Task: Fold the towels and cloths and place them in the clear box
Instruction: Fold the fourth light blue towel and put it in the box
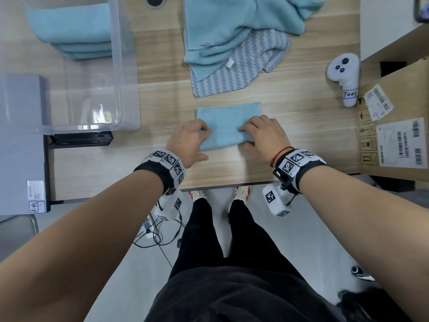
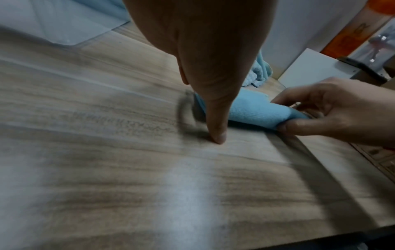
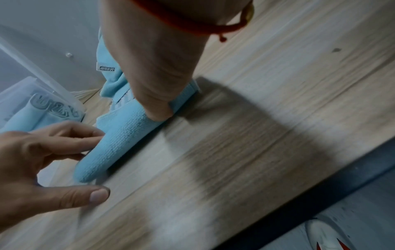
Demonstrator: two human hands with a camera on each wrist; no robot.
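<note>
Both hands (image 1: 232,138) pinch the blue cloth's (image 1: 228,117) near fold.

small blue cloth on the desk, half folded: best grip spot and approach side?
Take the small blue cloth by its near folded edge, at both ends, coming from the desk's front edge. That edge is rounded and lifted, so fingers can get under it; the far part lies flat on the desk. The right hand already pinches its end; the left hand is at the other.

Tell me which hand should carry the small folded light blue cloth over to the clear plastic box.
Probably the left hand: the clear plastic box stands on its side of the table, and it already touches the small folded light blue cloth. The right hand would have to cross over.
</note>
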